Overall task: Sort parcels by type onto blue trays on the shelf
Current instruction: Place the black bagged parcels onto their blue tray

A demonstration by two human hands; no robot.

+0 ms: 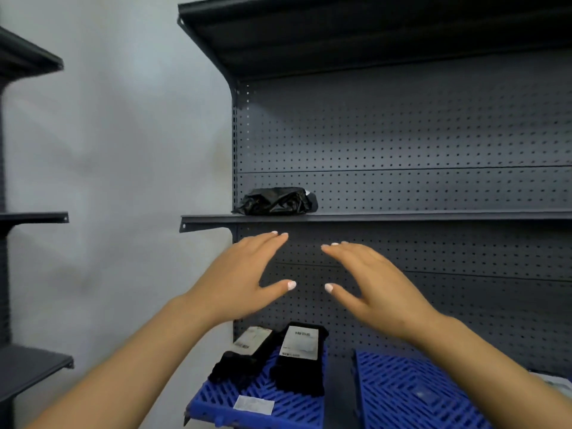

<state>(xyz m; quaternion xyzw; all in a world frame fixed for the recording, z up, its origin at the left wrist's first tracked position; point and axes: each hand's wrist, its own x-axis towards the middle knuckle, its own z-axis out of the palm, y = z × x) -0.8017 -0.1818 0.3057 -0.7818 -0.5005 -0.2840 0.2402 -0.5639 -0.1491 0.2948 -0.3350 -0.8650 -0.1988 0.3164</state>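
A crumpled black plastic parcel [277,200] lies at the left end of the upper shelf board [402,216]. Just below that board my left hand [244,278] and my right hand [376,281] are raised side by side, fingers straight, palms facing each other, holding nothing. Lower down, a blue slatted tray [263,400] carries two black parcels with white labels, one on the left [243,356] and one on the right [301,356]. A second blue tray [411,394] sits to its right, with no parcel visible on it.
The dark grey shelving unit has a perforated back panel [418,134] and a top shelf overhead. Another dark shelf unit [28,218] stands at the far left against the pale wall. A pale object [557,382] shows at the right edge, partly cut off.
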